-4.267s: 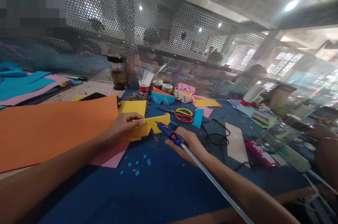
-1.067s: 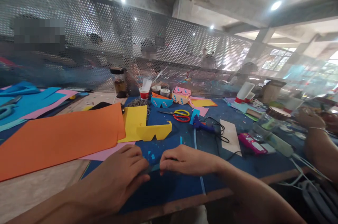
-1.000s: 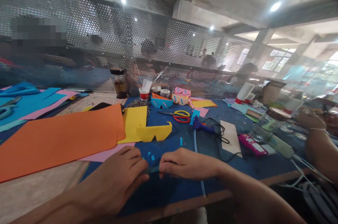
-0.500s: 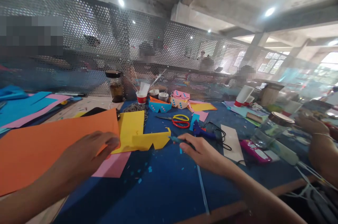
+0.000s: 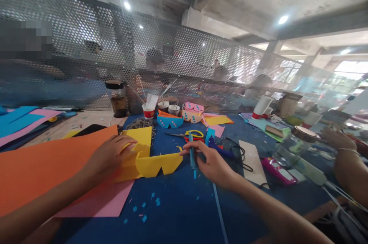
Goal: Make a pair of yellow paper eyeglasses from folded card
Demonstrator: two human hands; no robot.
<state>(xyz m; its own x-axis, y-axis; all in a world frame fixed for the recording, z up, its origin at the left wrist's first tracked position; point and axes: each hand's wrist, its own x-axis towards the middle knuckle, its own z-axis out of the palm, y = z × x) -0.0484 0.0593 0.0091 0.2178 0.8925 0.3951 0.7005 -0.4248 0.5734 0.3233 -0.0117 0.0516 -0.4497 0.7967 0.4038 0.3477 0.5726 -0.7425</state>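
Note:
My left hand (image 5: 110,154) is over the edge of an orange sheet (image 5: 57,163), its fingers stretched toward a yellow sheet (image 5: 145,135). Nothing shows in its grasp. A pair of yellow paper glasses (image 5: 149,164) stands on the blue table, its notched front facing me. My right hand (image 5: 211,163) holds a slim teal pen-like tool (image 5: 192,154), tilted nearly upright; its exact kind is unclear. The right fingertips reach the right end of the glasses, but I cannot tell whether they touch. Below the orange sheet lies a pink sheet (image 5: 106,200).
Scissors (image 5: 195,134) with yellow and red handles lie behind my right hand, beside a blue glue gun (image 5: 220,148). Decorated paper glasses (image 5: 169,121) and cups (image 5: 148,111) stand farther back. At right are a glass jar (image 5: 293,146) and another person's hand (image 5: 337,138).
My left hand has risen off the orange sheet's middle toward the yellow sheet. My right hand has turned the teal tool from pointing left to nearly upright, and its fingers have neared the yellow glasses.

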